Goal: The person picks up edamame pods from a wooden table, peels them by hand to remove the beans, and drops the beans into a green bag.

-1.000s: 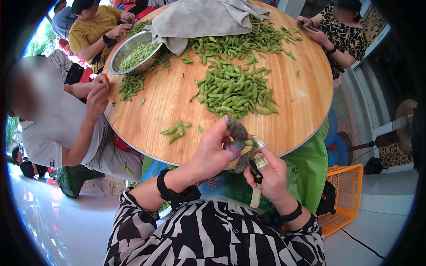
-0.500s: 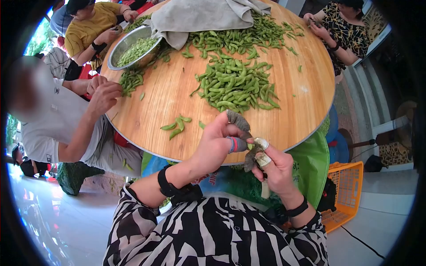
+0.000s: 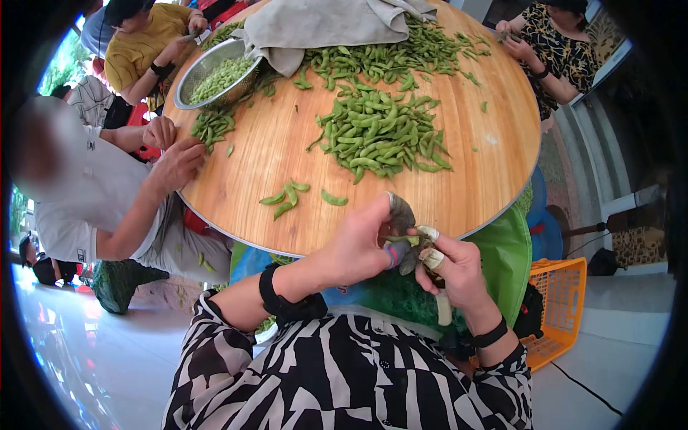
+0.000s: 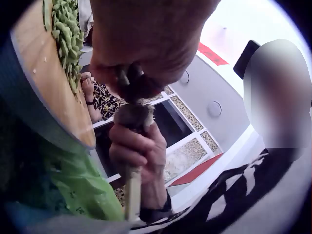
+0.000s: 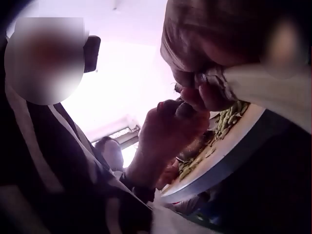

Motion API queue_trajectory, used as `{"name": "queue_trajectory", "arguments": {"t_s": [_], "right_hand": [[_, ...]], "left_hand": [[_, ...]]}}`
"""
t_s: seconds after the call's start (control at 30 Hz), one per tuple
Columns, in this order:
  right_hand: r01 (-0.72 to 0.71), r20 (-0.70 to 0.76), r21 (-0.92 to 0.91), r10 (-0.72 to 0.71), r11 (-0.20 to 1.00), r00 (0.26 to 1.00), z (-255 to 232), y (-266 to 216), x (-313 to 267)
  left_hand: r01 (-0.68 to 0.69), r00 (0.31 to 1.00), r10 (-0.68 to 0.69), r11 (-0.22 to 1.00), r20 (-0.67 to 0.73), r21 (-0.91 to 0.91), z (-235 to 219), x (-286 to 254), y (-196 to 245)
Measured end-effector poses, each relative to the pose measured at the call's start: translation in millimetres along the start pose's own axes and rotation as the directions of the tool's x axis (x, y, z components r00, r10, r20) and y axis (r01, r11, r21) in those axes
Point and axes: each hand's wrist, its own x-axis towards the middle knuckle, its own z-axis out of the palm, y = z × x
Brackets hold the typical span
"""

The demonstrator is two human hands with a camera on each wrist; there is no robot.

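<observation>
In the head view the left hand (image 3: pixel 358 247), grey covers on thumb and forefinger, pinches a green pod (image 3: pixel 395 238). Close on its right, the right hand (image 3: pixel 459 272), with pale wraps on thumb and forefinger, has its fingertips at the pod's far end. From under its curled fingers a pale, handle-like piece (image 3: pixel 444 307) points down; it shows too in the left wrist view (image 4: pixel 133 192) and the right wrist view (image 5: pixel 268 87). Both wrist views are dark at the fingertips, and the pod cannot be made out there.
A pile of green pods (image 3: pixel 380 132) lies mid-table, a few loose pods (image 3: pixel 334 198) nearer. A colander (image 3: pixel 218 75) of shelled beans and a grey cloth (image 3: pixel 330 29) are at the back. Other people sit around the table (image 3: pixel 265 158). An orange crate (image 3: pixel 562 308) stands at right.
Both hands have shifted a little right and down from half a second ago, uncovering more of one loose pod. The person at left has moved their hands lower over the table's edge.
</observation>
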Motion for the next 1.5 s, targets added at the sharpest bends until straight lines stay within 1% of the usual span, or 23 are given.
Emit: {"name": "queue_trajectory", "arguments": {"t_s": [0.03, 0.07, 0.1, 0.17, 0.2, 0.27, 0.4, 0.47, 0.5, 0.57, 0.6, 0.63, 0.7, 0.73, 0.8, 0.83, 0.9, 1.0, 1.13, 1.23, 1.33, 1.43, 1.5], "right_hand": [[0.005, -0.007, 0.005, -0.005, 1.000, 1.000, 1.1, -0.4, 0.8], [-0.049, -0.008, 0.131, 0.051, 0.990, 0.999, 3.1, -0.8, 2.2], [-0.103, 0.000, 0.254, 0.107, 0.962, 0.994, 4.6, -0.5, 2.3], [-0.124, 0.016, 0.338, 0.126, 0.933, 0.992, 3.9, 1.5, 1.5], [-0.148, 0.037, 0.413, 0.145, 0.899, 0.989, 3.7, 2.4, 1.7], [-0.149, 0.026, 0.476, 0.155, 0.867, 0.988, 7.7, 4.9, 1.9], [-0.091, -0.003, 0.563, 0.112, 0.821, 0.994, 13.6, 6.5, 1.1], [-0.062, -0.053, 0.532, 0.106, 0.844, 0.993, 17.7, 5.4, 2.5], [-0.035, -0.099, 0.495, 0.097, 0.868, 0.990, 18.9, 4.7, 3.6], [-0.010, -0.129, 0.427, 0.072, 0.904, 0.989, 19.2, 4.2, 5.6], [0.015, -0.157, 0.357, 0.044, 0.934, 0.987, 19.6, 4.0, 6.6], [0.015, -0.154, 0.356, 0.043, 0.934, 0.987, 18.7, 3.2, 6.9], [0.008, -0.100, 0.219, 0.014, 0.976, 0.995, 14.3, 1.1, 7.0], [0.007, -0.098, 0.219, 0.015, 0.976, 0.995, 12.7, 1.6, 5.7], [-0.033, -0.148, -0.033, 0.028, 0.999, 0.989, 11.2, 3.3, 2.1], [-0.034, -0.147, -0.033, 0.029, 0.999, 0.989, 12.9, 1.8, 2.2], [0.074, -0.244, -0.207, -0.125, 0.975, 0.962, 17.7, -2.8, 2.9], [0.116, -0.232, -0.319, -0.196, 0.941, 0.953, 16.9, 0.5, 8.4], [0.082, -0.182, -0.311, -0.144, 0.947, 0.973, 10.9, -3.4, 12.3], [0.077, -0.205, -0.330, -0.151, 0.941, 0.967, 8.7, 4.0, 14.0], [0.027, -0.253, -0.361, -0.126, 0.932, 0.959, 13.3, 4.9, 13.3], [0.093, -0.261, -0.442, -0.227, 0.892, 0.938, 17.7, 7.0, 12.2], [0.161, -0.206, -0.645, -0.373, 0.747, 0.905, 22.2, 6.8, 11.7]], "left_hand": [[-0.141, 0.990, 0.131, 0.953, 0.057, 0.267, -4.1, -1.3, 2.8], [-0.282, 0.959, 0.240, 0.818, 0.148, 0.501, -7.1, -1.6, 4.6], [-0.282, 0.959, 0.236, 0.819, 0.155, 0.500, -8.8, -1.6, 3.6], [-0.590, 0.773, 0.488, 0.320, 0.405, 0.741, -13.2, -1.4, -0.3], [-0.589, 0.774, 0.487, 0.319, 0.405, 0.742, -14.5, -1.0, 0.6], [-0.659, 0.672, 0.577, 0.177, 0.465, 0.731, -16.1, -0.4, 1.9], [-0.642, 0.659, 0.649, 0.221, 0.381, 0.734, -13.3, 0.1, -2.6], [-0.532, 0.820, 0.529, 0.560, 0.221, 0.635, -15.1, 0.5, -2.3], [-0.532, 0.820, 0.528, 0.560, 0.221, 0.635, -13.4, -1.0, -1.5], [-0.168, 0.981, 0.190, 0.922, -0.030, 0.348, -7.6, -3.6, 1.2], [-0.114, 0.990, 0.128, 0.973, -0.061, 0.199, -7.1, -1.2, -0.9], [-0.116, 0.989, 0.131, 0.973, -0.064, 0.201, -10.6, 0.9, 0.4], [0.202, 0.979, -0.200, 0.958, 0.028, -0.202, -19.0, 4.3, 3.6], [0.201, 0.979, -0.200, 0.958, 0.026, -0.203, -17.9, 3.4, 3.7], [0.220, 0.975, -0.220, 0.975, 0.001, 0.019, -12.9, 0.3, 3.4], [0.221, 0.975, -0.221, 0.975, 0.000, 0.018, -11.3, -0.5, 3.1], [0.270, 0.963, -0.270, 0.963, 0.001, -0.020, -8.4, -1.1, 2.7], [0.259, 0.966, -0.258, 0.966, 0.024, -0.017, -4.9, -3.2, 5.3], [0.347, 0.937, -0.346, 0.938, 0.037, -0.007, -8.2, -4.1, 11.3], [0.329, 0.943, -0.330, 0.944, 0.040, 0.027, -6.1, -7.6, 9.8], [0.218, 0.976, -0.219, 0.975, 0.024, 0.042, -7.4, -12.3, 0.5], [0.186, 0.980, -0.191, 0.978, 0.055, 0.094, -10.7, -11.7, -2.5], [0.332, 0.940, -0.332, 0.943, 0.075, 0.009, -13.8, -8.8, -0.3]]}}
